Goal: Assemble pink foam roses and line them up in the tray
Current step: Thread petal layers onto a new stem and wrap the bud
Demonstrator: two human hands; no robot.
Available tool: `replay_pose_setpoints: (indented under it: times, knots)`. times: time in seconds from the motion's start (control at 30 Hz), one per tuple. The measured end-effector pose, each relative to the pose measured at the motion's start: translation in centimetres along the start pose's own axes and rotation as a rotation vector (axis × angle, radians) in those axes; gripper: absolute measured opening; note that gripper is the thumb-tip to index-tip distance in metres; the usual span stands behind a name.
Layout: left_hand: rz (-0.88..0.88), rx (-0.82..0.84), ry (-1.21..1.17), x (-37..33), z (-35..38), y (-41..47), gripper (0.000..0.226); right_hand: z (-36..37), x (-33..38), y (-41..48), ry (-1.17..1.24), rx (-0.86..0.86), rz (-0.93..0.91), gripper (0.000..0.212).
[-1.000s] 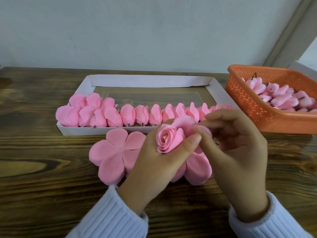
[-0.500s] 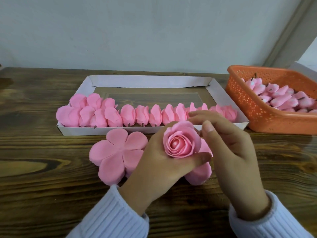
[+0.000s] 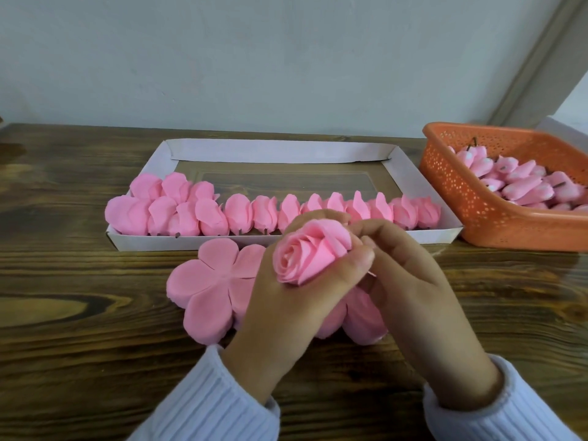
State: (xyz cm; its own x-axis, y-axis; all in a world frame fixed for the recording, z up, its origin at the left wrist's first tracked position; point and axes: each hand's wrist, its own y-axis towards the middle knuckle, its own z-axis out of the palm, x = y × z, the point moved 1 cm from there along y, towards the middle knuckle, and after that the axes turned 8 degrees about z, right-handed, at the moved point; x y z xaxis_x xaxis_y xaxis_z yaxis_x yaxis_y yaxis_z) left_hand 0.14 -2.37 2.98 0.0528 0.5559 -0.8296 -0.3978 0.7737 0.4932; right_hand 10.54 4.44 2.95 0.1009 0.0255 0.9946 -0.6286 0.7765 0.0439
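Left thumb curled across the right flank of the rose, the other left fingers wrapped behind it; bloom gripped firmly, facing up and toward the camera, petals closed in a spiral. Right fingers bent over the rose's far right side, touching the outer petal; contact under them is hidden. Left hand and right hand meet at the rose, held above the table just in front of the tray. Below the hands, flat on the wood: a five-lobed petal piece to the left, a second petal piece mostly covered by the wrists. White ribbed sleeves at bottom edge. In the tray, a row of finished roses along the near wall, bunched up at the left end. Right of the tray, just beside it, an orange basket holding pink buds with short dark stems.
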Motion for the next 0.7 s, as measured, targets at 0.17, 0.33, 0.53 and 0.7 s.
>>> replay_pose_setpoints:
  times: [0.17, 0.33, 0.53, 0.7]
  knots:
    - [-0.227, -0.016, -0.22, 0.0, 0.0, -0.1, 0.027, 0.6, 0.0, -0.7, -0.086, 0.157, 0.09, 0.026]
    - [-0.119, -0.058, -0.224, -0.5, 0.1, 0.0, 0.009, 0.9, -0.3, -0.7, -0.021, 0.203, 0.156, 0.031]
    - [-0.054, -0.204, -0.256, -0.5, -0.6, 0.4, 0.01, 1.2, -0.7, -0.7, 0.054, 0.241, 0.19, 0.023]
    - [-0.117, -0.179, -0.179, -0.7, -0.3, 0.0, 0.018, 1.4, -0.5, -0.9, 0.257, 0.347, 0.196, 0.037]
